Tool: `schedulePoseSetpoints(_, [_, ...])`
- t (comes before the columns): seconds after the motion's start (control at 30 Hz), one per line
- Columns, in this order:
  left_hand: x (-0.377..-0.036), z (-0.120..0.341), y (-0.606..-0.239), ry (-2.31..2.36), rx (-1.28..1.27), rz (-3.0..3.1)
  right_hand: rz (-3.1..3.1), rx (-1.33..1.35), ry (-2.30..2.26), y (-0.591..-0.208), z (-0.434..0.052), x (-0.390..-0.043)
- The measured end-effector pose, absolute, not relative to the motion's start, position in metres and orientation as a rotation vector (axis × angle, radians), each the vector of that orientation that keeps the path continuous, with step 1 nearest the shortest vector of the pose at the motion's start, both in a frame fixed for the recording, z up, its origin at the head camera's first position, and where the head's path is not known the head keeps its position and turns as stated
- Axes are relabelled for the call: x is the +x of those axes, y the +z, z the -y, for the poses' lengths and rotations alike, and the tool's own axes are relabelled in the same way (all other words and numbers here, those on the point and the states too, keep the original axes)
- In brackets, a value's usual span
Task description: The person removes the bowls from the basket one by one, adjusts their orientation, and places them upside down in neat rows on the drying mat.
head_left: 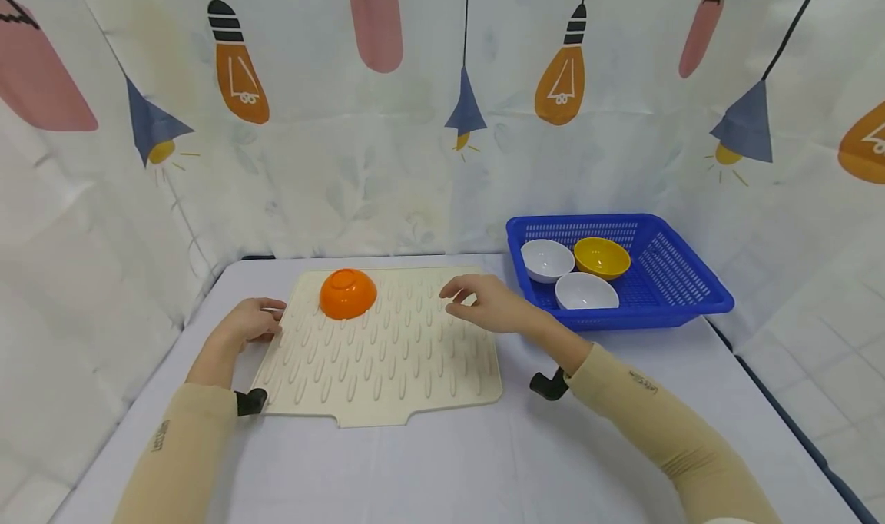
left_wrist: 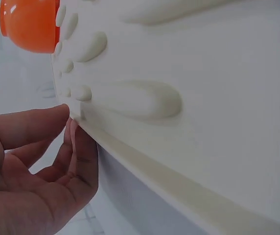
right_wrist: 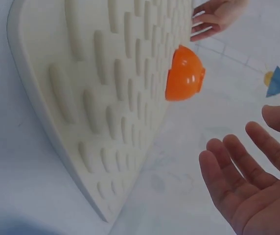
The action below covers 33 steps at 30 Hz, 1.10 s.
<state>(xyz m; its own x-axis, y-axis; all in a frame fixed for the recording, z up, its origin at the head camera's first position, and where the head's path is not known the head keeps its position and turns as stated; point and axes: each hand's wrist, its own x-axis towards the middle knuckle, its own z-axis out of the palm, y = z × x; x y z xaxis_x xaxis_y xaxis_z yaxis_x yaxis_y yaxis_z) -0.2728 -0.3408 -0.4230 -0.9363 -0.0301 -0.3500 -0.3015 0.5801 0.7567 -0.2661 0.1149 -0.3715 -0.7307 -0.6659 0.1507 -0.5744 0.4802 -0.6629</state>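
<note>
A cream drying mat [head_left: 387, 355] with rows of raised ridges and a spout-like lip at its front lies on the table. An orange bowl [head_left: 348, 293] sits upside down near its back left. My left hand [head_left: 250, 323] is at the mat's left edge; in the left wrist view the thumb [left_wrist: 47, 120] lies at the top of the rim and the fingers [left_wrist: 85, 156] reach beneath it, pinching it. Over the mat's back right, my right hand [head_left: 487, 303] hovers with loosely bent fingers and nothing in them, as the right wrist view also shows.
A blue plastic basket [head_left: 681, 278] stands at the table's back right. Inside are two white bowls [head_left: 546, 259] and a yellow bowl [head_left: 602, 257], all upright. Behind the table hangs a white curtain [head_left: 415, 178] printed with lamps and bulbs. A white cloth [head_left: 442, 470] covers the table.
</note>
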Motion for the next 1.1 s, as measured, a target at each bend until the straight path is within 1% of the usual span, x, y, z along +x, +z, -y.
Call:
schedulePoseSetpoints(0.43, [-0.277,0.341,-0.425,1.283,-0.227,-2.55,-2.668,-0.955,-1.137,-0.358,-0.139,-0.273])
schedulePoseSetpoints(0.6, [-0.278,0.34,-0.424,1.294,-0.225,-2.554,-2.725,-0.875,-1.148,-0.353,-0.155,-0.285])
schedulePoseSetpoints(0.8, [-0.281,0.344,-0.427,1.273,-0.233,-2.551,-2.764,-0.703,-1.183,-0.347,-0.18,-0.298])
schedulePoseSetpoints(1.1, [-0.281,0.344,-0.427,1.274,-0.259,-2.54,-2.689,-0.526,-1.326,-0.338,-0.218,-0.318])
